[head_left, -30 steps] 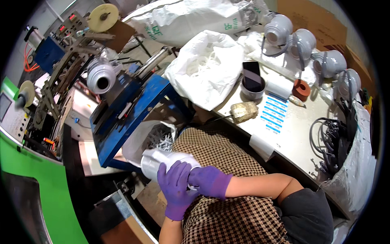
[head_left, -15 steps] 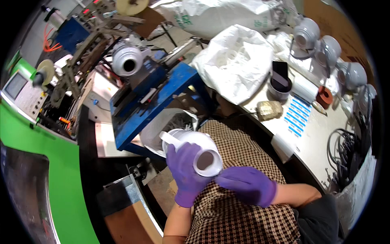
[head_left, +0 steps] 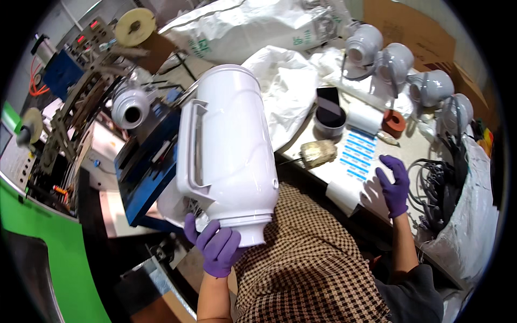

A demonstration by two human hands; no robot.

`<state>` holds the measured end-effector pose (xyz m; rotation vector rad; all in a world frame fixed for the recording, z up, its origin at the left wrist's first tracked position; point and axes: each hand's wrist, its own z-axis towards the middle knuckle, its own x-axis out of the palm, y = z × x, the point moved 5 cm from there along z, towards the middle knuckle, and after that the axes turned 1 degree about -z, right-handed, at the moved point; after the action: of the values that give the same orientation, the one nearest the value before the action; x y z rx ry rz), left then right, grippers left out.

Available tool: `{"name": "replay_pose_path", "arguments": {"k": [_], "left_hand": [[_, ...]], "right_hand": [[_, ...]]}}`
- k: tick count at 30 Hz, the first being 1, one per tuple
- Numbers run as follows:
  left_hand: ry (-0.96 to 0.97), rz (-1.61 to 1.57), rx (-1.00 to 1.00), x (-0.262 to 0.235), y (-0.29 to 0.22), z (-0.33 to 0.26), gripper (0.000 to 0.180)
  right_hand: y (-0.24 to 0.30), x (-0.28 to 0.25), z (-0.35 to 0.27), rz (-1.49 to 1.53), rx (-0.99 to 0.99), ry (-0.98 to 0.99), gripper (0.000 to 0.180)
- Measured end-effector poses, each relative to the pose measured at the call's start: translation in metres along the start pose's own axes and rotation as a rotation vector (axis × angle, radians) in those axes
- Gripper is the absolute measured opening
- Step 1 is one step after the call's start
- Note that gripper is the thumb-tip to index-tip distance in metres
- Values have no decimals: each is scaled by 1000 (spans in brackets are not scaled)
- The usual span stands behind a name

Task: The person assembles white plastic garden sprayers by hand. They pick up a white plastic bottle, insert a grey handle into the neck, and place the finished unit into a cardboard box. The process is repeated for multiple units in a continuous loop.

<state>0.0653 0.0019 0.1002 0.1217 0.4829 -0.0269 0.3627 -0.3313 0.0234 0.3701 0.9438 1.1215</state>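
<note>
A white plastic jug body point(head_left: 231, 140) with a long side handle stands tilted over my lap, its narrow neck toward me. Purple-gloved, my left hand point(head_left: 215, 247) grips it by the neck from below. To the right, my right hand point(head_left: 395, 185), also gloved, hovers over the white worktable point(head_left: 318, 175) with fingers spread and nothing in them. Nearest to that hand lies a sheet of blue stickers point(head_left: 356, 156), its white backing hanging past the table edge. Coiled dark cords point(head_left: 431, 188) lie on its other side.
On the table are a tape-wrapped block point(head_left: 319, 154), a grey cup point(head_left: 330, 129) holding a black object and a reddish-brown ring point(head_left: 394, 123). Several grey-white jug parts point(head_left: 398, 60) line the back. Another jug point(head_left: 131, 105) sits in the machine by the blue stand point(head_left: 142, 196).
The jug has been raised and swung so its long side and handle face me. My right hand has left it and moved right over the table, fingers opening. The view has shifted.
</note>
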Motion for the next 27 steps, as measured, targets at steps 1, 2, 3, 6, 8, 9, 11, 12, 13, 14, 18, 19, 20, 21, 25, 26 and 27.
{"name": "replay_pose_path", "arguments": {"k": [1, 2, 3, 6, 8, 9, 11, 12, 13, 14, 18, 19, 20, 21, 25, 26, 27], "left_hand": [[4, -55, -3, 21, 4, -12, 25], [17, -103, -2, 39, 9, -23, 27], [150, -134, 12, 55, 12, -33, 56], [346, -298, 96, 95, 17, -72, 34], [270, -281, 74, 95, 9, -74, 34], [235, -272, 61, 94, 6, -74, 34], [207, -286, 69, 94, 10, -73, 33], [193, -290, 72, 92, 11, -74, 32], [225, -304, 55, 92, 11, -79, 31], [228, -313, 72, 91, 10, -79, 32], [297, -291, 135, 96, -4, -83, 36], [303, -289, 147, 97, -6, -84, 40], [306, -296, 153, 98, -9, -85, 43], [312, -303, 158, 99, -11, -87, 44], [311, -339, 155, 103, -8, -96, 47], [301, -349, 148, 103, -6, -99, 48], [300, -346, 150, 100, -4, -100, 45]], "right_hand": [[-8, 1, -1, -28, -23, 16, 31], [-18, 9, -4, 7, 14, 53, 31], [-17, 19, -5, -4, 19, 83, 31], [-28, 56, -9, -106, 17, 161, 33], [-21, 72, -12, -337, 7, 165, 24], [-24, 75, -14, -350, 29, 167, 21], [-29, 78, -14, -351, 100, 198, 20], [-31, 78, -13, -339, 149, 226, 21], [-33, 78, -13, -326, 199, 254, 22], [-32, 79, -10, -339, 173, 231, 24], [-32, 82, -11, -355, 51, 182, 33], [-30, 81, -11, -342, 58, 224, 33], [-28, 79, -11, -339, 66, 268, 33], [-34, 81, -11, -345, 96, 272, 31], [-34, 83, -5, -383, 141, 276, 23], [-20, 80, -1, -446, 29, 264, 23], [-6, 77, -1, -501, -81, 250, 22]]}}
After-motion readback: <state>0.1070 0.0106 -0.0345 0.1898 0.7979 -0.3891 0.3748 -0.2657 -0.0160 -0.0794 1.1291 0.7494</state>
